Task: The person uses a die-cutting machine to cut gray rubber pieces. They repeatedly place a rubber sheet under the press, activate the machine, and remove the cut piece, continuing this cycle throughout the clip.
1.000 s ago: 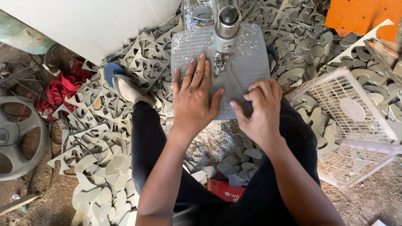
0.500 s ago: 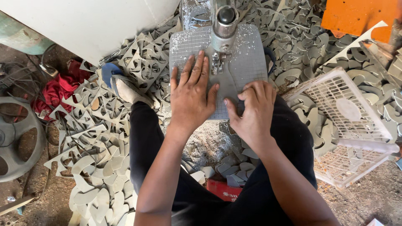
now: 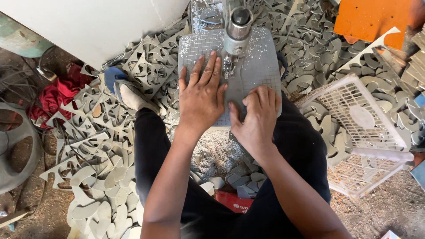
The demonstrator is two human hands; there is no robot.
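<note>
Now, both hands are down on one grey sheet, a gridded, textured slab lying flat on the small tabletop of the cutting machine, far centre of the scene. The left hand is spread open, palm flat, fingers fanned toward the blade post; nothing is gripped, it just presses. The right hand sits at the near edge, fingers curled down on the sheet, thumb toward the left hand; whether it pinches the edge or only pushes, I cannot tell. The sheet looks light and rubbery, stiff enough to lie flat yet likely to flex, and dusted with white crumbs, so I judge flat palms either side of the cutter give the surest hold. Count: one sheet under the hands, one machine, two hands. One white plastic crate lies tipped at right. Grey offcuts litter the floor all round, far too many to count. One red cloth lies at left.
</note>
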